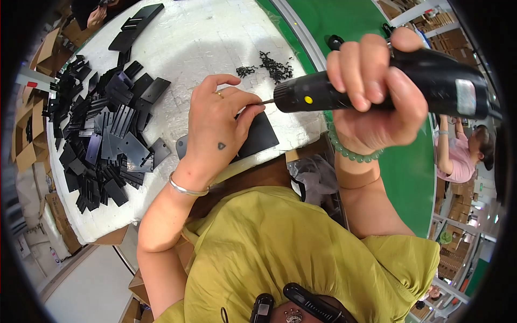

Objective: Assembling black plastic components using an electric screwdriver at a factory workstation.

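My right hand [385, 102] is wrapped round a black electric screwdriver [449, 78], held nearly level above the right side of the white work surface [204, 37]. Its thin bit [267, 102] points left and meets the fingertips of my left hand [211, 124]. The thumb and index finger there are pinched together at the bit's tip; whatever lies between them is too small to make out. Beneath the left hand is a flat black plate [264, 134], partly covered by the hand, near the surface's front edge. Small black screws [277, 68] lie in loose piles just beyond.
A large heap of black plates and brackets [116, 129] covers the left of the surface. Longer black pieces [137, 26] lie farther back. Another person's hand [97, 18] shows at the far left. A green floor [406, 188] and a person in pink [460, 156] are on the right.
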`<state>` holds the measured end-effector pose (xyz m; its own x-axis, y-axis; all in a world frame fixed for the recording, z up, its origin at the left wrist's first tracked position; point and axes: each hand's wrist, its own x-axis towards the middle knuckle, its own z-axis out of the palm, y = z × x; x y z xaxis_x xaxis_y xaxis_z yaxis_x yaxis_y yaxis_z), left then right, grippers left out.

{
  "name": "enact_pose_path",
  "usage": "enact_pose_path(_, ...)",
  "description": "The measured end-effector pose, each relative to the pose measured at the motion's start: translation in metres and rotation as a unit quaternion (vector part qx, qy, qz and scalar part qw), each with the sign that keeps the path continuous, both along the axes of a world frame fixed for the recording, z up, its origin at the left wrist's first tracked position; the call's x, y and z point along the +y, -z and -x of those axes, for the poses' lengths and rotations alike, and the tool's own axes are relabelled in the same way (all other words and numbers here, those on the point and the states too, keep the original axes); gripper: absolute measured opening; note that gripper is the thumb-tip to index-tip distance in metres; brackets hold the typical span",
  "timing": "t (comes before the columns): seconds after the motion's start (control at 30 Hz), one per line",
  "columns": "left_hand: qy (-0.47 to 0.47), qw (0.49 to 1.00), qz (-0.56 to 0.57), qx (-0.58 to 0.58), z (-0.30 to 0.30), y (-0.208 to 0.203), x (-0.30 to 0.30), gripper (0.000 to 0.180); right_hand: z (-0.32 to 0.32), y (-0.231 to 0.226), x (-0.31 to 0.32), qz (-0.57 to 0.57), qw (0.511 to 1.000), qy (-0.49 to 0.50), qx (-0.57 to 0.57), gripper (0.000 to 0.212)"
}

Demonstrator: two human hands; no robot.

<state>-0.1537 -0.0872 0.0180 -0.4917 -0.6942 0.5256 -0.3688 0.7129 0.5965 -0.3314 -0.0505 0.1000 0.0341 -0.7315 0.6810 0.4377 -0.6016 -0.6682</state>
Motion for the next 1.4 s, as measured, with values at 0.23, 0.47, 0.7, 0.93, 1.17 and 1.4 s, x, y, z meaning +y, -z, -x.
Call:
enact_pose_path(0.23, -0.014, 0.998, 0.016, 0.067, -0.011, -0.011, 0.012, 0.014, 0.002, -0.014, 0.011, 0.015, 0.998, -0.064, 0.015, 0.035)
enact_pose_path(0.47, -0.009, 0.997, 0.029, 0.065, -0.021, -0.011, 0.012, 0.013, -0.017, -0.016, 0.013, 0.032, 0.997, -0.053, 0.052, 0.033)
enact_pose_path(0.7, 0.036, 0.996, 0.052, 0.058, -0.034, -0.003, 0.019, 0.013, -0.023, -0.015, 0.012, 0.053, 0.987, -0.094, 0.12, 0.035)
enact_pose_path(0.93, -0.093, 0.99, 0.061, -0.085, -0.094, -0.03, 0.015, 0.039, -0.033, -0.006, 0.0, 0.038, 0.989, -0.118, 0.085, 0.037)
enact_pose_path(1.17, -0.253, 0.921, 0.022, -0.296, -0.161, -0.023, 0.011, 0.045, -0.016, -0.004, -0.005, 0.055, 0.983, -0.148, 0.092, 0.042)
enact_pose_path(1.4, -0.176, 0.954, -0.238, 0.055, -0.138, -0.03, 0.015, 0.016, -0.02, -0.006, 0.005, -0.025, 0.994, -0.098, 0.049, 0.038)
